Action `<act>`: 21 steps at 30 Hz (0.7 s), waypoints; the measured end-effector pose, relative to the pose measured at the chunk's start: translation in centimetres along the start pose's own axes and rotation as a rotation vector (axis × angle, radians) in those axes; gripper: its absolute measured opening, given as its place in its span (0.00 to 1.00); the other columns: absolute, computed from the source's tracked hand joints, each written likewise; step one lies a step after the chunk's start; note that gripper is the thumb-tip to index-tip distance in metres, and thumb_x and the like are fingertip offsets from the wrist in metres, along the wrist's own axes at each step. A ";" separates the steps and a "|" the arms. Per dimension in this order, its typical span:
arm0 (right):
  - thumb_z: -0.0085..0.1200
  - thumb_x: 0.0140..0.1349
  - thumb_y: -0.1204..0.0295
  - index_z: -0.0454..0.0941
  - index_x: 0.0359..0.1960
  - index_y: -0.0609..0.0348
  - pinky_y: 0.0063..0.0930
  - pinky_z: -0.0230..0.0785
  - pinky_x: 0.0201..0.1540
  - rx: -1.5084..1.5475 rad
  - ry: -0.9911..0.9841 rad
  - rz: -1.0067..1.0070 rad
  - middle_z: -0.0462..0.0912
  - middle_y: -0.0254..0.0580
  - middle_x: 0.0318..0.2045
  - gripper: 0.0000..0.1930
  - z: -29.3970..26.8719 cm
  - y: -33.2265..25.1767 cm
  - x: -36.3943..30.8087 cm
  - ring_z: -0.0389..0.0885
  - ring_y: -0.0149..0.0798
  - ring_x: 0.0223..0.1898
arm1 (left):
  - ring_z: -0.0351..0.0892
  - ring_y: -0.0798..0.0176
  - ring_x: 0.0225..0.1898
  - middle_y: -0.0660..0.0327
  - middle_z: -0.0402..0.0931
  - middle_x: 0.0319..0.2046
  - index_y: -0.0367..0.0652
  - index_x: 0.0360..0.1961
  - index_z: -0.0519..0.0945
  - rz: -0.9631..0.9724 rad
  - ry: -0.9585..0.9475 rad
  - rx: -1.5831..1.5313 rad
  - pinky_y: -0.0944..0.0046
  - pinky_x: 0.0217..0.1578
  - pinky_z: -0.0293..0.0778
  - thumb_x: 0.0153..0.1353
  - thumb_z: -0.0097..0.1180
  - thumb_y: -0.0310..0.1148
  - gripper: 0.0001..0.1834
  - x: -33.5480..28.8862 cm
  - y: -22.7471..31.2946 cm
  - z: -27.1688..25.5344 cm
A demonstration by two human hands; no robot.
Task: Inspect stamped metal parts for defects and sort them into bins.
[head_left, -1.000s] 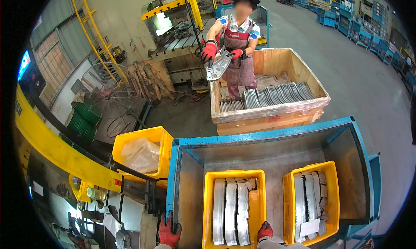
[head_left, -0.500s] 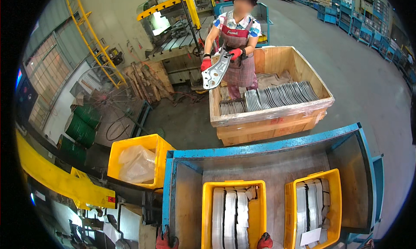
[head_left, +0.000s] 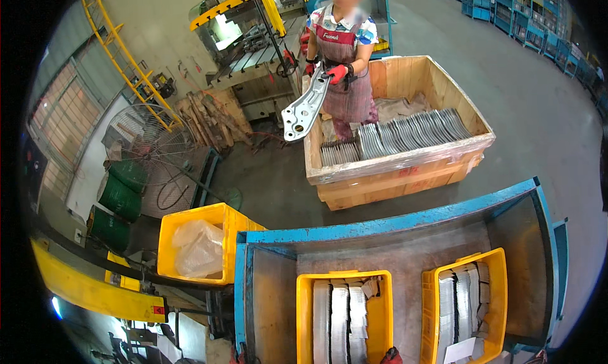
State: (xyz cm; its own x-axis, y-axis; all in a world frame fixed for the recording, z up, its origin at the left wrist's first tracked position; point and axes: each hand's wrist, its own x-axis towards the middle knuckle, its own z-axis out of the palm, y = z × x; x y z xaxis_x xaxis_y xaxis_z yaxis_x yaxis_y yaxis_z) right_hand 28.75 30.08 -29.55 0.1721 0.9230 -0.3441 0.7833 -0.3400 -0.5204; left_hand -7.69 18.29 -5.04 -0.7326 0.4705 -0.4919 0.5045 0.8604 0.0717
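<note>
Only the tip of my left hand (head_left: 237, 356), in a red glove, shows at the lower edge, beside the left wall of the blue metal bin (head_left: 380, 228). My right hand (head_left: 392, 357), also red-gloved, is at the lower edge too, against the near right corner of a yellow crate (head_left: 385, 300). The fingers of both are mostly cut off. Stacked thin silvery metal parts (head_left: 340, 319) stand in rows in that crate. A second yellow crate (head_left: 500, 294) to the right holds similar stacks, with a white paper (head_left: 460, 350) on top.
Beyond the bin, a co-worker (head_left: 345, 44) in red gloves holds a large pressed metal bracket (head_left: 303, 115) beside a wooden crate (head_left: 405, 171) of racked metal parts. Left stand a yellow box (head_left: 166, 243) with plastic film, a fan (head_left: 149, 145), green drums (head_left: 120, 196) and a yellow beam (head_left: 101, 288).
The view has shifted slightly. Both my gloves show less at the lower edge. The co-worker has straightened up, and the bracket hangs more steeply.
</note>
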 end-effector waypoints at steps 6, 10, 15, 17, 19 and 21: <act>0.39 0.62 0.57 0.75 0.44 0.56 0.38 0.71 0.37 0.080 -0.115 0.193 0.79 0.51 0.35 0.19 0.8 1.2 0.1 0.77 0.52 0.37 | 0.49 0.42 0.62 0.45 0.46 0.63 0.45 0.64 0.48 0.154 0.089 -0.019 0.53 0.60 0.52 0.56 0.44 0.58 0.42 -0.6 1.8 -1.2; 0.40 0.62 0.58 0.76 0.42 0.57 0.38 0.71 0.39 0.010 -0.010 0.022 0.79 0.51 0.35 0.18 0.3 0.5 0.2 0.77 0.52 0.37 | 0.48 0.42 0.62 0.44 0.45 0.63 0.44 0.64 0.48 0.152 0.092 -0.085 0.52 0.59 0.52 0.57 0.44 0.57 0.42 -0.8 1.7 -1.3; 0.40 0.63 0.59 0.75 0.42 0.59 0.37 0.71 0.40 0.062 0.025 0.034 0.79 0.51 0.36 0.18 -0.4 -0.3 -0.2 0.77 0.51 0.37 | 0.49 0.42 0.62 0.44 0.42 0.64 0.44 0.64 0.48 0.086 -0.046 -0.157 0.52 0.58 0.53 0.58 0.43 0.56 0.40 -1.5 4.1 -3.5; 0.41 0.61 0.59 0.75 0.42 0.60 0.37 0.71 0.41 -0.042 -0.017 0.043 0.79 0.51 0.37 0.18 -0.4 -0.2 -0.2 0.77 0.51 0.38 | 0.49 0.42 0.62 0.44 0.42 0.64 0.44 0.64 0.49 0.079 -0.065 -0.176 0.52 0.58 0.53 0.58 0.43 0.55 0.39 -1.7 5.0 -4.1; 0.43 0.60 0.60 0.75 0.43 0.60 0.37 0.70 0.42 -0.053 -0.065 0.077 0.79 0.51 0.37 0.18 -0.4 0.0 -0.2 0.77 0.51 0.38 | 0.49 0.41 0.62 0.44 0.42 0.64 0.44 0.64 0.49 0.093 -0.058 -0.132 0.52 0.58 0.53 0.58 0.43 0.55 0.39 -1.5 5.0 -4.1; 0.44 0.59 0.62 0.74 0.44 0.60 0.37 0.70 0.42 -0.066 -0.113 0.117 0.79 0.50 0.37 0.17 0.0 0.8 -0.5 0.77 0.50 0.39 | 0.49 0.41 0.62 0.44 0.42 0.64 0.44 0.64 0.49 0.106 -0.052 -0.094 0.52 0.58 0.53 0.58 0.42 0.55 0.39 -1.2 4.8 -4.1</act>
State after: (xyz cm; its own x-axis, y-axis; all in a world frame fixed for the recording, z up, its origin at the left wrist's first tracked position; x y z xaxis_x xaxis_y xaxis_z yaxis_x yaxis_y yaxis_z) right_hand 29.32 29.35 -29.84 0.1986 0.8506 -0.4869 0.8002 -0.4275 -0.4206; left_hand -6.22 22.65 -0.57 -0.6512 0.5514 -0.5214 0.5314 0.8218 0.2054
